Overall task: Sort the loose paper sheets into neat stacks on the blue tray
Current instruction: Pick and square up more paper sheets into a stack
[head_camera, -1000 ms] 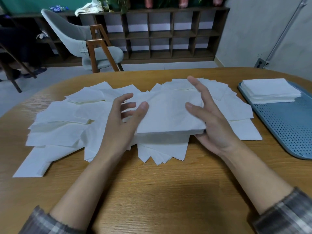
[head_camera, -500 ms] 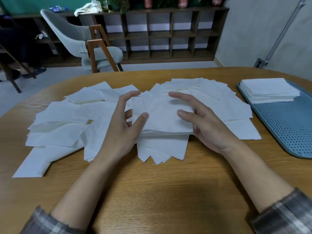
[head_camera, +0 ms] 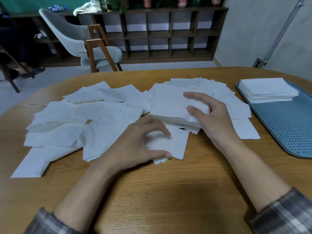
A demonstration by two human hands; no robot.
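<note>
Sheets are lying loose on the surface; right hand is gripping a stack; left hand, fingers curled, is pinching sheets.

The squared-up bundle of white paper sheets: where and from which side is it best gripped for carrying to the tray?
Pinch the squared-up bundle of white paper sheets at its right near corner, coming from the right, thumb on top, as the right hand does. Its near edge is raised off the loose sheets, and that side faces the blue perforated tray.
</note>
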